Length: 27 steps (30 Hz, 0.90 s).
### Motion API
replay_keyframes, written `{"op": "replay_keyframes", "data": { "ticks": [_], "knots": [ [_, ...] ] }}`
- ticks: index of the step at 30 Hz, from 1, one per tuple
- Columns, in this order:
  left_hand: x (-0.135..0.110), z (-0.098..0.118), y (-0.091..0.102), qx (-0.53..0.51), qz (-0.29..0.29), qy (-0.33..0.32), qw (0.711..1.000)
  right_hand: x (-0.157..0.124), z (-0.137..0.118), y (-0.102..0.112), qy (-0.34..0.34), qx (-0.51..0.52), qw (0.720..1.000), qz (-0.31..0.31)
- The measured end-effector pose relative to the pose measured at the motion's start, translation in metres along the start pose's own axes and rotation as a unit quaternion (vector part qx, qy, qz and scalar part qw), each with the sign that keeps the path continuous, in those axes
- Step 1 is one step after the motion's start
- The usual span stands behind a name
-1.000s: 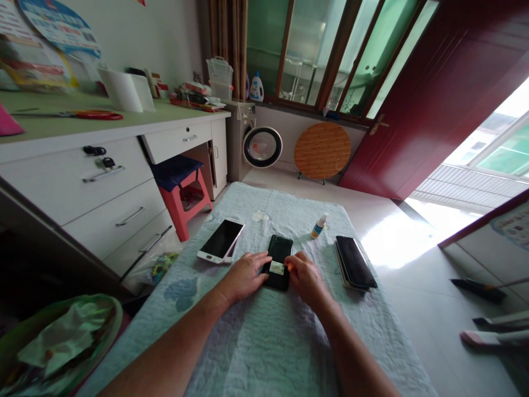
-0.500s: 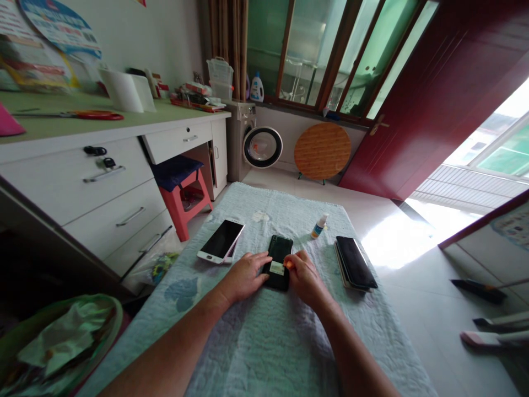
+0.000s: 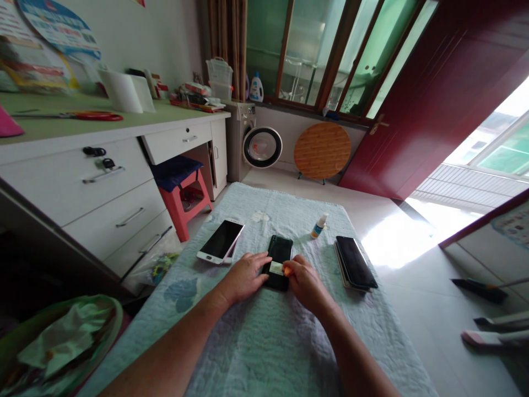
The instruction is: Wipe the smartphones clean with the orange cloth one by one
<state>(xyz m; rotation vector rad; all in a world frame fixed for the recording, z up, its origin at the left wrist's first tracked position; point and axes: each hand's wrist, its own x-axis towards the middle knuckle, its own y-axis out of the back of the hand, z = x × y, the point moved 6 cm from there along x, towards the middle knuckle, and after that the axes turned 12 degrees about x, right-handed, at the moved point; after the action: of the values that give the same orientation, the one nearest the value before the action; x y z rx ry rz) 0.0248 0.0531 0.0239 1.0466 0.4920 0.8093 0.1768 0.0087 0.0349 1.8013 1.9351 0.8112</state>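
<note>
A dark smartphone (image 3: 281, 250) lies back up on the cloth-covered table, with a pale label (image 3: 276, 268) stuck across its lower half. My left hand (image 3: 244, 277) rests at the phone's left edge, fingers stretched out and thumb apart, touching it. Pinched in my right hand (image 3: 306, 282) is a small orange tool (image 3: 288, 271), its tip against the label's right end; its full shape is hidden by my fingers. To the left, a white phone (image 3: 222, 241) lies on top of another phone. A small spray bottle (image 3: 319, 226) stands upright beyond my right hand.
More stacked phones (image 3: 357, 262) lie at the right side of the quilted cloth (image 3: 264, 342). A bin (image 3: 118, 314) with crumpled paper is at lower left. A pink stool (image 3: 182, 201) stands under the desk (image 3: 111, 132). Brushes (image 3: 479, 289) lie on the floor at right.
My right hand and the orange tool have shifted slightly down and left along the label. My left hand and the phone stay in place.
</note>
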Motion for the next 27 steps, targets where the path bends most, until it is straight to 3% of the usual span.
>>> {"op": "replay_keyframes", "data": {
  "ticks": [27],
  "knots": [
    [-0.0012, 0.0012, 0.0029, -0.015, -0.001, 0.008, 1.000, 0.0008, 0.0014, -0.0045, 0.029, 0.008, 0.999, 0.016]
  ]
}}
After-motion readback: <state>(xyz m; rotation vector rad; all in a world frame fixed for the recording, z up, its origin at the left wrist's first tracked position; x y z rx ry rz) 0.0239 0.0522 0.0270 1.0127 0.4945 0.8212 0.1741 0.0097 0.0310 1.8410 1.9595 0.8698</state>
